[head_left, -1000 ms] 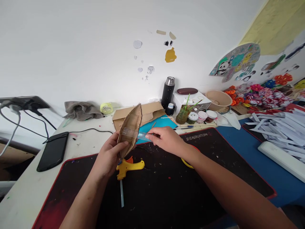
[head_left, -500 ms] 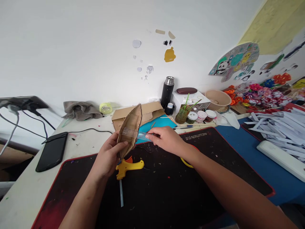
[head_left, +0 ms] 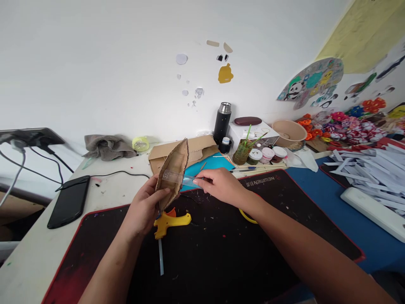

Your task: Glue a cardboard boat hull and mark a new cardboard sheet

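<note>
My left hand (head_left: pixel 147 204) grips a small boat-shaped cardboard piece (head_left: pixel 175 162) by its lower left side, holding it tilted upright with the hollow facing right. In my right hand (head_left: pixel 218 184), thumb and fingers pinch the end of a clear plastic strip (head_left: pixel 187 180), perhaps a ruler. Its far end reaches across the inside of the cardboard piece. Below, a yellow hot glue gun (head_left: pixel 171 222) with an orange trigger lies on the black desk mat (head_left: pixel 215 261), a pale glue stick (head_left: pixel 161 257) sticking out of it. Part of the gun is hidden behind my left hand.
Cardboard (head_left: pixel 202 145) and blue paper (head_left: pixel 223 161) lie behind my hands. Further back stand a black thermos (head_left: pixel 222 122), paint jars (head_left: pixel 267 155) and a beige bowl (head_left: pixel 289 132). A black phone-like device (head_left: pixel 69 202) is at left, white paper strips (head_left: pixel 373 169) at right. Scissors-like yellow loop (head_left: pixel 248 216) sits under my right forearm.
Hardly anything differs. Both hands keep their holds on the cardboard piece and the clear strip, and the view has shifted very slightly.
</note>
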{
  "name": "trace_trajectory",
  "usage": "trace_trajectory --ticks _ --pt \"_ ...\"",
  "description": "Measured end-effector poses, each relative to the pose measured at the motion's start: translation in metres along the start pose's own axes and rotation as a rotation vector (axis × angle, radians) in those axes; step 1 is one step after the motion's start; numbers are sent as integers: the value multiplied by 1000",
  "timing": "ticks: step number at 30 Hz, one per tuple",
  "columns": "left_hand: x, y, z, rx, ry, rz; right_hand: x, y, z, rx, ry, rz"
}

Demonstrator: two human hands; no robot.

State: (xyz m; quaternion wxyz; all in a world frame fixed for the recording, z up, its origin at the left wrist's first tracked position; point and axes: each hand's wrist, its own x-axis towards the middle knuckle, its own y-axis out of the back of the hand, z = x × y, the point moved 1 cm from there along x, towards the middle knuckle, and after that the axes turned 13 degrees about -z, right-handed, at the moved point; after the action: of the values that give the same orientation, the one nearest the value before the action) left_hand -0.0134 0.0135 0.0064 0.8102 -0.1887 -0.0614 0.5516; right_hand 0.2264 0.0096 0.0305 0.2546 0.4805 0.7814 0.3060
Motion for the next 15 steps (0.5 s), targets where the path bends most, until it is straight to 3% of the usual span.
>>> trace_trajectory --ticks 15 --pt "0 1 0 15 -2 -7 0 0 -2 19 -4 -13"
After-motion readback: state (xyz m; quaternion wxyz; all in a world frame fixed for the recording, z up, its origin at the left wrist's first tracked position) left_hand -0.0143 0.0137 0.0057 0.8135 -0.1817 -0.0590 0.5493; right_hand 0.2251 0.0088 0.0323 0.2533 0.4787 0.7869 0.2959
